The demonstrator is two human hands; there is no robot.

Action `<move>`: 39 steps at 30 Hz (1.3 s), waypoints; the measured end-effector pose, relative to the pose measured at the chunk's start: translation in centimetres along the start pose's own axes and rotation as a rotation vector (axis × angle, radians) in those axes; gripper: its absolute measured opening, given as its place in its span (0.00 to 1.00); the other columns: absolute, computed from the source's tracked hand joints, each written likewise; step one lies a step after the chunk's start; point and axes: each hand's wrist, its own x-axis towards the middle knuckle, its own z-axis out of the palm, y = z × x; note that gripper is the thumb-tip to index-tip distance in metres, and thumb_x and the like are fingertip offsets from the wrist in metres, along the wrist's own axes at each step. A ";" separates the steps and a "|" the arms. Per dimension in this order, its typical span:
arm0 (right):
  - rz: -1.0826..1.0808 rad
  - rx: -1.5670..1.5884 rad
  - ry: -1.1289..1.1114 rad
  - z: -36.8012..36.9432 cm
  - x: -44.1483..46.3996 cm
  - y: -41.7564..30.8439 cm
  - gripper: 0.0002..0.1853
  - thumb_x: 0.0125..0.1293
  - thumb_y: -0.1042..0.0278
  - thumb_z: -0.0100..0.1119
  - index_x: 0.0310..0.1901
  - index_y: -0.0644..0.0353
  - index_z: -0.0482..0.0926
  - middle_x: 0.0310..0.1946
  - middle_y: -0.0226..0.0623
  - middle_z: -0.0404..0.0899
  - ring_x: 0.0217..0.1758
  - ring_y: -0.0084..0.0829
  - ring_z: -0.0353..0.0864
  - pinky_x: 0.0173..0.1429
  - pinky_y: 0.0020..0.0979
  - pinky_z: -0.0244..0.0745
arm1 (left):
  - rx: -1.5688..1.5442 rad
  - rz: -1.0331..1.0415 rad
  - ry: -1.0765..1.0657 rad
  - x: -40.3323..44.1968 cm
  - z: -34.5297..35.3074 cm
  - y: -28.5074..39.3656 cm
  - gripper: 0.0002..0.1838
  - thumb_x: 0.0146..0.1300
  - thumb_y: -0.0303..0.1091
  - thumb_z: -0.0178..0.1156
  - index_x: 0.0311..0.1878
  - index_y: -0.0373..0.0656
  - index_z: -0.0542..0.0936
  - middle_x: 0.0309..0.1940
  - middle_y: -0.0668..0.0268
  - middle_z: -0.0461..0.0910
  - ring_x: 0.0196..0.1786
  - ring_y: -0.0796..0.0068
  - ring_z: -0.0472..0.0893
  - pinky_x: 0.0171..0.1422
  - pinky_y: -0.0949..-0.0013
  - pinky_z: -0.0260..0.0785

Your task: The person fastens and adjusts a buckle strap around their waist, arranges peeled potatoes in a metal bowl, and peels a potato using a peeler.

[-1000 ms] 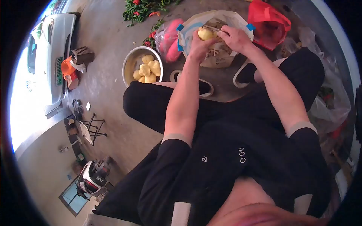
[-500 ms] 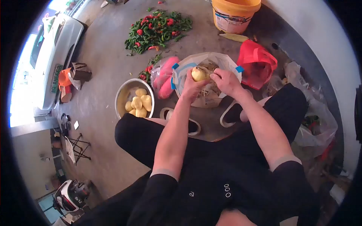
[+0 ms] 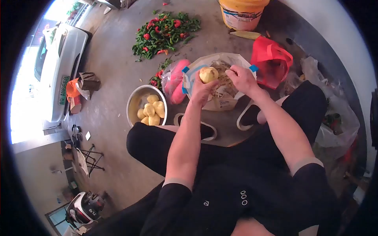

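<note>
My left hand [image 3: 202, 91] is closed around a mostly peeled potato [image 3: 208, 75], whose pale yellow flesh shows a brownish patch on top. To its right, my right hand [image 3: 243, 82] is closed, fingertips pinched together and apart from the potato; whatever it grips is too small to make out. Both hands are over a pale, open bag [image 3: 222, 104] with blue corners, and thin peelings [image 3: 225, 84] lie inside it. A metal bowl [image 3: 130, 105] at the left holds several peeled potatoes [image 3: 150, 110].
Green and red peppers [image 3: 167, 33] lie heaped on the floor ahead. A pink bundle in clear plastic [image 3: 176, 84] sits left of the bag, a red bag [image 3: 271, 63] right of it. Beyond are a yellow bucket [image 3: 244, 15] and a corn cob [image 3: 245, 35]. Clear plastic bags [image 3: 338, 106] lie far right.
My right hand has drawn back to the right, away from the potato. The potato stays in my left hand, now showing its brownish patch. The view has shifted slightly.
</note>
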 end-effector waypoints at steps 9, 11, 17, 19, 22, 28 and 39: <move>0.005 -0.185 -0.011 2.0 -0.3 2.3 0.18 0.75 0.51 0.55 0.43 0.60 0.80 0.37 0.54 0.84 0.46 0.59 0.84 0.48 0.56 0.75 | -0.024 0.078 -0.024 0.3 0.8 -1.4 0.42 0.55 0.26 0.80 0.68 0.49 0.64 0.46 0.68 0.79 0.40 0.80 0.81 0.32 0.74 0.72; 0.075 -0.255 0.014 2.4 0.0 5.1 0.18 0.75 0.51 0.55 0.42 0.61 0.80 0.37 0.54 0.84 0.46 0.60 0.83 0.48 0.57 0.75 | -0.027 0.071 -0.043 0.4 0.8 -1.3 0.42 0.55 0.27 0.80 0.68 0.49 0.63 0.47 0.67 0.79 0.40 0.79 0.81 0.31 0.73 0.72; -0.043 -0.078 -0.013 1.2 -1.0 0.1 0.16 0.76 0.52 0.55 0.42 0.59 0.79 0.34 0.53 0.84 0.44 0.59 0.84 0.47 0.57 0.75 | 0.030 0.008 0.093 0.7 0.5 -1.0 0.43 0.55 0.29 0.79 0.70 0.50 0.63 0.53 0.64 0.78 0.47 0.70 0.83 0.36 0.66 0.79; -0.099 -0.155 -0.036 1.6 -1.8 -0.7 0.16 0.76 0.53 0.55 0.43 0.59 0.79 0.33 0.53 0.84 0.44 0.59 0.84 0.46 0.58 0.75 | 0.028 -0.006 0.106 0.8 0.3 -1.5 0.44 0.56 0.30 0.79 0.71 0.50 0.63 0.56 0.63 0.77 0.49 0.68 0.83 0.38 0.63 0.82; -0.070 -0.184 -0.018 2.1 -1.8 -0.2 0.15 0.76 0.54 0.54 0.43 0.59 0.77 0.36 0.55 0.85 0.46 0.61 0.83 0.47 0.59 0.74 | 0.037 -0.029 0.021 1.0 0.2 -2.1 0.43 0.58 0.30 0.78 0.72 0.51 0.63 0.57 0.64 0.77 0.50 0.68 0.84 0.39 0.62 0.83; -0.031 -0.192 0.162 3.5 -0.3 7.1 0.15 0.76 0.55 0.56 0.43 0.61 0.76 0.36 0.58 0.82 0.45 0.64 0.81 0.45 0.57 0.74 | -0.104 -0.115 -0.044 -0.8 1.1 -0.2 0.38 0.63 0.29 0.73 0.72 0.53 0.64 0.57 0.64 0.77 0.52 0.66 0.84 0.39 0.58 0.86; 0.005 -0.152 0.134 0.9 -0.3 3.1 0.18 0.77 0.51 0.54 0.41 0.61 0.78 0.35 0.57 0.83 0.43 0.61 0.83 0.46 0.55 0.75 | -0.174 -0.157 -0.103 -0.3 -0.2 -1.1 0.41 0.61 0.26 0.74 0.73 0.56 0.63 0.58 0.64 0.77 0.56 0.65 0.83 0.41 0.55 0.85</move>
